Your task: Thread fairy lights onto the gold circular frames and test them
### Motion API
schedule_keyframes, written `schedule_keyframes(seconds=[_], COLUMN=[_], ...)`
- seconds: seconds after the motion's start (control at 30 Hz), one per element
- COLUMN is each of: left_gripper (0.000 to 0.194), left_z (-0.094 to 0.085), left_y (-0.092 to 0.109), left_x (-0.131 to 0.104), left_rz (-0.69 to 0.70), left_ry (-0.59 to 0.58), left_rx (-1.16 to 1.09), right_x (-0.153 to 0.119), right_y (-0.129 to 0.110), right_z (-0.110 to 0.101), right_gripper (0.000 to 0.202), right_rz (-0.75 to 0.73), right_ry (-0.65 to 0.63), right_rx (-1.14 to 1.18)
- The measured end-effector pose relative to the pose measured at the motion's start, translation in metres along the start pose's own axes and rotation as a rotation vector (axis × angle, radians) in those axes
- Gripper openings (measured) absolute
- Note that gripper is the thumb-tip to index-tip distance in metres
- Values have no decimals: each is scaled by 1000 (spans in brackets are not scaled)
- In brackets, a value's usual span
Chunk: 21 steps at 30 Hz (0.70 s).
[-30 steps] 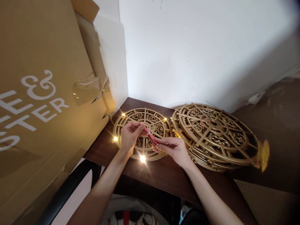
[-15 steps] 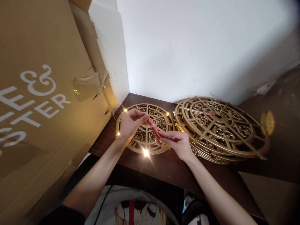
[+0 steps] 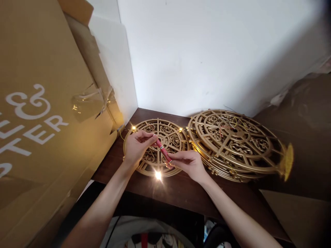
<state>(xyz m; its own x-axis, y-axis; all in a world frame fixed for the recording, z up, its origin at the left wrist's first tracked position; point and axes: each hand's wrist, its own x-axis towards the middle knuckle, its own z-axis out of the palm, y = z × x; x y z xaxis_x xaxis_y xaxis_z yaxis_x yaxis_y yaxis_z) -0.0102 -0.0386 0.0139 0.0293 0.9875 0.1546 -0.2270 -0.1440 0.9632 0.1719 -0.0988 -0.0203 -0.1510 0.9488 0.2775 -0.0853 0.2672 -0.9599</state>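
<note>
A slim red tube with a silvery band (image 3: 163,150) is held slantwise between my two hands. My left hand (image 3: 138,146) pinches its upper left end, and my right hand (image 3: 188,164) grips its lower right end. Beneath them a round gold openwork frame (image 3: 174,140) lies on the dark brown table (image 3: 178,193). Small lights glow at its rim, the brightest (image 3: 158,175) at the near edge. My hands hide part of the frame.
Several similar gold frames are stacked (image 3: 240,148) on the right, wires on top. A large cardboard box (image 3: 51,144) with white lettering stands on the left. Behind is a white wall (image 3: 201,55). More cardboard (image 3: 294,213) is at the lower right.
The view has shifted slightly, so the frames and hands appear lower and further left. Both hands still hold the red tube. The yellow blurred shape at the far right sits lower.
</note>
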Motion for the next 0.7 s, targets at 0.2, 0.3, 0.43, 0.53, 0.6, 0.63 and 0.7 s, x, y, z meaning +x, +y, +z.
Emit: schedule_keyframes(seconds=[0.2, 0.3, 0.43, 0.53, 0.6, 0.63, 0.7], left_gripper=[18, 20, 23, 23, 23, 22, 21], left_z=[3, 2, -3, -5, -5, -5, -4], left_y=[-2, -14, -30, -33, -33, -33, -33], left_x=[1, 2, 2, 3, 3, 3, 3], left_rz=[-19, -35, -61, -55, -47, -43, -41], left_ry=[12, 21, -1, -15, -15, -14, -6], left_rx=[9, -22, -20, -7, -12, -15, -23], right_x=[1, 1, 2, 2, 2, 2, 3], right_y=[4, 4, 5, 7, 8, 8, 9], right_z=[-1, 0, 1, 1, 1, 1, 1], right_gripper=[22, 21, 22, 22, 22, 21, 21], right_rz=[-15, 6, 61, 85, 95, 97, 100], right_ry=[12, 16, 7, 12, 9, 5, 0], right_rx=[-4, 9, 67, 98, 117, 124, 129])
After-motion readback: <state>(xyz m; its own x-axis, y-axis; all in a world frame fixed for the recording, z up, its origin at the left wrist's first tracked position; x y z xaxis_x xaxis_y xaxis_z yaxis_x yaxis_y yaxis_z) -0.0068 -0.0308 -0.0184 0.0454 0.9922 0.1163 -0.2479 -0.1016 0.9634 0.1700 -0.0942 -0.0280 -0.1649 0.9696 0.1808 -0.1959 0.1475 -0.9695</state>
